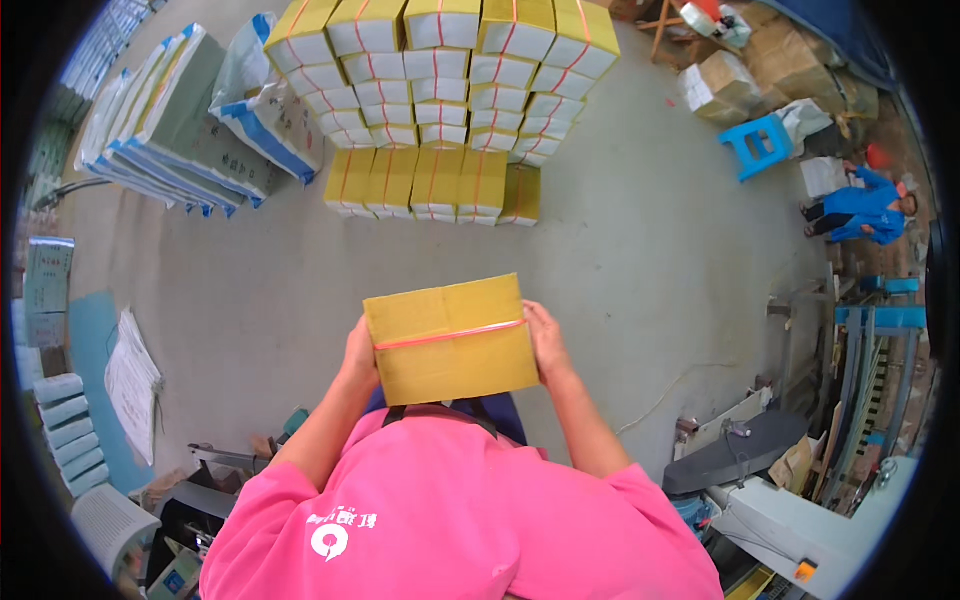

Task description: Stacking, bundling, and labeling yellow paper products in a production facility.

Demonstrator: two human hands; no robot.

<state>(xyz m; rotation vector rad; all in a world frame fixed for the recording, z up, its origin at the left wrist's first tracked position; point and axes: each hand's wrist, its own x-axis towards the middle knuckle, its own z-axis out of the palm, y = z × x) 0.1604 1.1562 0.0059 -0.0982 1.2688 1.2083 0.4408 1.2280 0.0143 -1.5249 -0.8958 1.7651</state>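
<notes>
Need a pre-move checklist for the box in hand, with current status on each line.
1. Two-handed hold on the yellow box: ok, left hand at its left side, right hand at its right.
2. Red band across the box top: ok, it runs side to side.
3. Underside of the box: cannot tell, hidden from this view.
4. Front row of boxes level: not ok, the right-end box looks lower than its neighbours.
5. Other person away from the hands: ok, off at the far right, near the blue stool.
</notes>
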